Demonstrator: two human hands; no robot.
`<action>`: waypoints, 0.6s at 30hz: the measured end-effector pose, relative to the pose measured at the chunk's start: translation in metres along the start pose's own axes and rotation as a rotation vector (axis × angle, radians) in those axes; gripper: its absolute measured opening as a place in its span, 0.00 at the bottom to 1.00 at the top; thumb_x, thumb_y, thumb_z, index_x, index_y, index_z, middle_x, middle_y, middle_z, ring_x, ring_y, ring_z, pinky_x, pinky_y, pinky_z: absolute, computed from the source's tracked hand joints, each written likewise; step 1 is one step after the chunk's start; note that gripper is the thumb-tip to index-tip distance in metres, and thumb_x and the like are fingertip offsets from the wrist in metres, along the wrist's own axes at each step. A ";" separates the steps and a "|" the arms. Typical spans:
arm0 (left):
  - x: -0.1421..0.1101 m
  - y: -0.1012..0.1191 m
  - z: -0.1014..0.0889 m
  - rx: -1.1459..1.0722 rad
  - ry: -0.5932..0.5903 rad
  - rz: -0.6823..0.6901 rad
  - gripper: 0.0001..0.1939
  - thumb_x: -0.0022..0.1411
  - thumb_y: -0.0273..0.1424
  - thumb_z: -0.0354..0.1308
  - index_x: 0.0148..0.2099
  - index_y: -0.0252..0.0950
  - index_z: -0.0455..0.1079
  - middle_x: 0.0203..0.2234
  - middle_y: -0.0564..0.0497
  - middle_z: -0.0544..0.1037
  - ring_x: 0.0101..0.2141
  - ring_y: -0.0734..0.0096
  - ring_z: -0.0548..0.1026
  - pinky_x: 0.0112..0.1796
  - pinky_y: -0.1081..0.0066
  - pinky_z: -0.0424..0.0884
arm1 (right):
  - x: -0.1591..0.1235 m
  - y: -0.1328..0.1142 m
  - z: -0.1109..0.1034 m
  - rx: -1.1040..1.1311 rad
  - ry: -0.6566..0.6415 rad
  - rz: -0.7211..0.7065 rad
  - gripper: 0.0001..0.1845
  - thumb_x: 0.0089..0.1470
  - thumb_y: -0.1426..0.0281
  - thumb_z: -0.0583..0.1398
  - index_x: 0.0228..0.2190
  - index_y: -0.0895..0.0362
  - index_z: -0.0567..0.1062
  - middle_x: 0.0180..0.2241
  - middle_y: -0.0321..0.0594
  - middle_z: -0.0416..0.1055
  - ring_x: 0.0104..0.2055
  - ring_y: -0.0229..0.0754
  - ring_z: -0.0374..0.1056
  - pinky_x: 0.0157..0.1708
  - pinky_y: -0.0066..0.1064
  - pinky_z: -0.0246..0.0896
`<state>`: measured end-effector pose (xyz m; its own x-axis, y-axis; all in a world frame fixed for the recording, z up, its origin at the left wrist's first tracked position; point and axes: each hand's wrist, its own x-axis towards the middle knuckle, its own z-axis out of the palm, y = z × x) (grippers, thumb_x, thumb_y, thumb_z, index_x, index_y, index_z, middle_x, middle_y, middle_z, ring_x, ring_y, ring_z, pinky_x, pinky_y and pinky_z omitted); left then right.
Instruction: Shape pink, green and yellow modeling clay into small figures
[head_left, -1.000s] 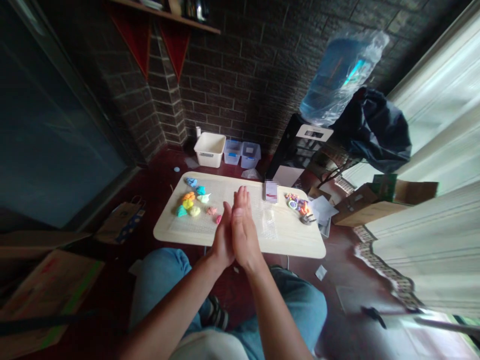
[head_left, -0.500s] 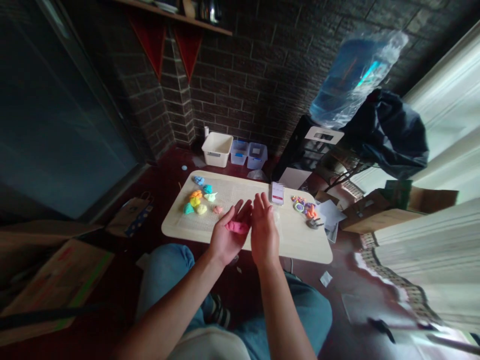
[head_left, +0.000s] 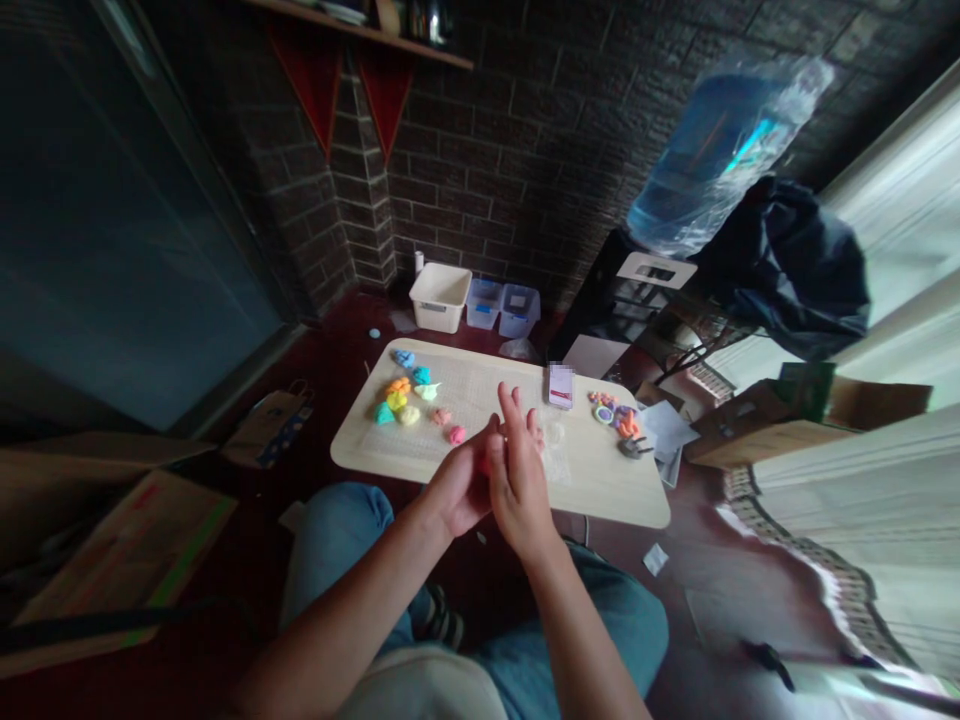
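Left grip (head_left: 461,488) meets right grip (head_left: 523,490), palms facing inward.

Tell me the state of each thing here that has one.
Left hand: partly curled, touching the right
Right hand: fingers extended, touching the left
Bright pink lump: resting free of both hands
Phone: screen lit
White bin: uncovered
Clear bins: uncovered
Cardboard box at right: open
Water bottle: plastic-wrapped

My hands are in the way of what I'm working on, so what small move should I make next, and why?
I'd probably lift the right hand slightly off the left hand: the two are together around a pink piece, and only a sliver of it shows, so its shape can't be judged like this.
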<state>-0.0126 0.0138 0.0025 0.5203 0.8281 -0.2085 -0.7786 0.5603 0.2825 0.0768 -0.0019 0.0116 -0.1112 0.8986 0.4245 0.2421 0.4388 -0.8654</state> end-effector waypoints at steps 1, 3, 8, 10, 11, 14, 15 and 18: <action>0.000 0.001 -0.001 0.018 -0.007 0.015 0.14 0.65 0.31 0.57 0.51 0.34 0.74 0.39 0.46 0.81 0.38 0.70 0.78 0.41 0.73 0.72 | 0.001 -0.002 -0.002 0.052 -0.013 0.033 0.27 0.67 0.60 0.47 0.65 0.45 0.54 0.68 0.36 0.49 0.71 0.46 0.39 0.68 0.54 0.29; -0.001 0.000 0.000 0.040 -0.028 0.061 0.10 0.64 0.26 0.57 0.46 0.33 0.76 0.36 0.48 0.81 0.32 0.76 0.77 0.37 0.78 0.72 | 0.004 -0.005 -0.007 0.194 0.035 0.102 0.27 0.68 0.57 0.41 0.65 0.46 0.53 0.68 0.37 0.50 0.70 0.45 0.42 0.67 0.53 0.34; -0.009 -0.013 0.011 0.029 -0.083 0.140 0.12 0.67 0.27 0.54 0.48 0.34 0.76 0.44 0.47 0.80 0.36 0.77 0.77 0.39 0.79 0.71 | 0.014 -0.003 -0.011 0.113 0.188 0.078 0.30 0.67 0.53 0.37 0.62 0.47 0.60 0.67 0.34 0.53 0.71 0.44 0.39 0.68 0.52 0.24; -0.013 -0.017 0.016 0.057 -0.086 0.167 0.15 0.68 0.30 0.53 0.54 0.37 0.73 0.48 0.46 0.79 0.45 0.70 0.77 0.47 0.73 0.70 | 0.013 -0.001 -0.010 0.065 0.111 0.060 0.30 0.67 0.53 0.36 0.63 0.46 0.59 0.66 0.33 0.54 0.71 0.44 0.39 0.68 0.53 0.22; -0.015 -0.018 0.017 0.071 -0.089 0.160 0.17 0.68 0.33 0.53 0.57 0.38 0.71 0.50 0.46 0.77 0.50 0.65 0.74 0.52 0.69 0.68 | 0.012 -0.001 -0.010 0.049 0.069 0.055 0.30 0.67 0.53 0.36 0.63 0.45 0.58 0.66 0.33 0.54 0.71 0.44 0.39 0.67 0.53 0.21; -0.018 -0.018 0.020 0.093 -0.094 0.111 0.23 0.67 0.42 0.52 0.61 0.39 0.67 0.55 0.43 0.74 0.59 0.57 0.67 0.59 0.61 0.60 | 0.007 0.000 -0.010 0.008 -0.011 0.034 0.29 0.67 0.53 0.37 0.63 0.44 0.57 0.66 0.33 0.56 0.70 0.46 0.41 0.67 0.54 0.17; -0.019 -0.018 0.021 0.095 -0.086 0.098 0.25 0.67 0.45 0.51 0.61 0.39 0.67 0.56 0.42 0.73 0.59 0.56 0.66 0.59 0.60 0.59 | 0.004 -0.001 -0.010 0.004 -0.022 0.025 0.29 0.67 0.54 0.37 0.63 0.44 0.58 0.64 0.33 0.59 0.70 0.46 0.45 0.67 0.54 0.16; -0.018 -0.019 0.020 0.103 -0.024 0.064 0.30 0.64 0.51 0.49 0.59 0.39 0.68 0.56 0.41 0.73 0.60 0.53 0.65 0.60 0.58 0.58 | -0.002 -0.008 -0.009 0.013 -0.055 -0.015 0.31 0.67 0.54 0.34 0.62 0.45 0.60 0.54 0.36 0.73 0.62 0.47 0.61 0.67 0.55 0.15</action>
<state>-0.0001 -0.0112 0.0194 0.4797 0.8618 -0.1649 -0.7710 0.5037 0.3897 0.0839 -0.0070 0.0200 -0.1679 0.8907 0.4225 0.2277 0.4520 -0.8625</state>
